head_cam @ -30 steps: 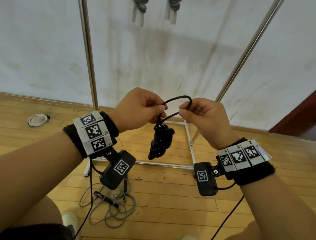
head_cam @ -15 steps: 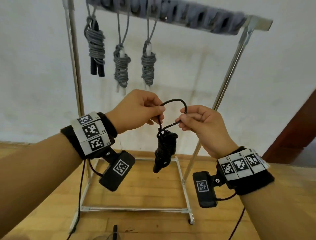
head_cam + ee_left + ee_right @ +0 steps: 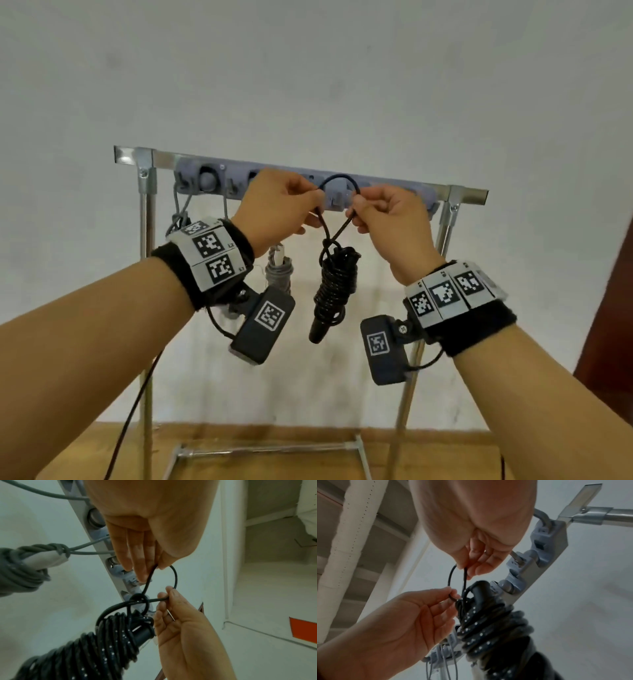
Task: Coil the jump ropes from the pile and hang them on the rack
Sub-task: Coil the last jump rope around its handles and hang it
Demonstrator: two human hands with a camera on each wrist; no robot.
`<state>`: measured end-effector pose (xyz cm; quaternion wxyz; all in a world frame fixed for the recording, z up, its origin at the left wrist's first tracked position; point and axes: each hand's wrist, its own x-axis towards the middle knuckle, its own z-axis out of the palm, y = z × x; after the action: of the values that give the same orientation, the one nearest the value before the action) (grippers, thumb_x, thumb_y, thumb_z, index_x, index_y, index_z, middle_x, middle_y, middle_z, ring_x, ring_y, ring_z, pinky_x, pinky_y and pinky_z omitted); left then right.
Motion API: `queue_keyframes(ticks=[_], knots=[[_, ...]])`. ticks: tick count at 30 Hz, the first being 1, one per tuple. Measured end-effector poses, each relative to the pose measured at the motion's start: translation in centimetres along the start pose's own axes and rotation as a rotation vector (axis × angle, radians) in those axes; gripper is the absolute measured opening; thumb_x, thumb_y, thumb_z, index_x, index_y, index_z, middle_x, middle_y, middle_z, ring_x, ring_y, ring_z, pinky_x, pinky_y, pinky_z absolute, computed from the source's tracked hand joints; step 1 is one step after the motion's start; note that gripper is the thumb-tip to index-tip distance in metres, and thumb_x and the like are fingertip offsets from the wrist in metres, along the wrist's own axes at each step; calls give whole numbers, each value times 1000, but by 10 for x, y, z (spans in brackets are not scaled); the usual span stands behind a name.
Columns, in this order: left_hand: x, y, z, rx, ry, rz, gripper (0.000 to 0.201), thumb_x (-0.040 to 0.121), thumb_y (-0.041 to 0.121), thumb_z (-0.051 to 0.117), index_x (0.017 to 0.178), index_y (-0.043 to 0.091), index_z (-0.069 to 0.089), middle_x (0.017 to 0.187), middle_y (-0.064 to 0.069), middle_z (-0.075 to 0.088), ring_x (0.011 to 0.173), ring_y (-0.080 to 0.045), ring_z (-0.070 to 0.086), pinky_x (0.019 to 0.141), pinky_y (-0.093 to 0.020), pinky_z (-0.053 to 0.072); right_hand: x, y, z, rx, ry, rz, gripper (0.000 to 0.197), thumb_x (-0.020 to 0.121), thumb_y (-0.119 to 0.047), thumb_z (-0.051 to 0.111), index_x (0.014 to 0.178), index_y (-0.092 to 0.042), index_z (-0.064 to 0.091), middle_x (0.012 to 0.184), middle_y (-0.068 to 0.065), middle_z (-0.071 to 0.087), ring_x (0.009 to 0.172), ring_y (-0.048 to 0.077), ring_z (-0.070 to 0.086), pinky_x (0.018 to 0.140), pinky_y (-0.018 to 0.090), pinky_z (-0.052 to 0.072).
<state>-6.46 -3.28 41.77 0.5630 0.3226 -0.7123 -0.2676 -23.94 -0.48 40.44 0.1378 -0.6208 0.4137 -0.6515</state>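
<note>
A black jump rope [image 3: 337,284], coiled into a tight bundle with a handle sticking out below, hangs from a small loop [image 3: 339,178]. My left hand [image 3: 291,205] pinches the loop's left side and my right hand [image 3: 383,212] pinches its right side, holding it spread. The loop sits level with the grey hook strip [image 3: 342,197] on the rack's top bar [image 3: 462,193]; whether it touches a hook I cannot tell. The left wrist view shows the loop [image 3: 175,577] between both pinches, above the coil [image 3: 102,642]. The right wrist view shows the coil [image 3: 488,628] below the hooks [image 3: 518,561].
Grey coiled ropes [image 3: 279,274] hang from hooks at the strip's left, partly behind my left wrist. The rack's metal posts [image 3: 147,240] stand at both sides, its base frame [image 3: 267,448] on the wooden floor. A white wall is behind.
Both hands have lifted the black coiled rope from chest height up to the rack's top bar. The view has tilted up, and the rope pile on the floor is out of sight.
</note>
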Motion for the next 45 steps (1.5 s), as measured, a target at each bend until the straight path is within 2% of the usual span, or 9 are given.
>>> queue_keyframes(ticks=[8,14,19,22,24,29,34,41,45], knots=[[22,-40,20,251,22,19,21,91,17,65,76,8,75,67,-5,74,61,-10,73,67,-36,63,24,47,10,-190,46,61,9,89,-20,68,81,-25,69,71,-4,75,67,9,69,76,34,59],[11,-44,20,252,-22,12,16,91,19,67,102,9,71,78,-2,76,72,-9,74,79,-37,61,14,51,13,-214,-24,51,13,87,-16,68,94,-26,65,85,-1,74,84,14,70,83,41,58],[-24,-40,5,341,-6,22,24,85,28,72,106,16,66,81,4,73,78,-8,68,73,-24,53,-23,42,11,-204,-10,42,21,83,-17,73,101,-23,65,82,-3,71,73,4,66,68,18,54],[-69,-57,-5,363,-158,-34,16,85,30,72,97,21,68,78,6,71,68,-6,68,61,-16,52,-70,46,17,-242,-140,83,17,82,-16,75,96,-22,69,81,-3,71,70,7,65,69,17,54],[-108,-81,-12,396,-273,-102,13,85,33,72,94,24,69,79,6,71,69,-7,67,62,-19,52,-108,57,25,-267,-254,147,17,81,-18,77,96,-19,70,83,-1,71,70,10,64,69,17,52],[-227,-178,-26,515,-526,-292,8,87,34,70,87,27,69,76,10,67,68,-2,62,57,-16,47,-214,115,50,-389,-583,328,12,82,-33,76,91,-29,70,84,-10,69,71,-4,61,63,8,45],[-353,-282,-41,572,-734,-562,13,88,32,66,91,20,69,82,11,65,77,-8,61,64,-19,44,-332,195,85,-462,-895,546,10,85,-35,72,91,-33,65,91,-13,66,87,3,63,82,27,54],[-475,-398,-50,592,-881,-863,15,90,31,61,96,19,68,96,2,68,89,-15,64,77,-30,54,-463,305,137,-458,-1134,735,6,88,-33,68,92,-33,63,89,-16,63,88,6,62,71,19,48],[-513,-455,-38,569,-911,-971,21,91,33,58,106,21,66,105,1,68,95,-16,63,81,-29,54,-522,370,164,-569,-1244,765,14,96,-33,55,107,-30,64,106,-10,65,95,8,58,75,22,43]])
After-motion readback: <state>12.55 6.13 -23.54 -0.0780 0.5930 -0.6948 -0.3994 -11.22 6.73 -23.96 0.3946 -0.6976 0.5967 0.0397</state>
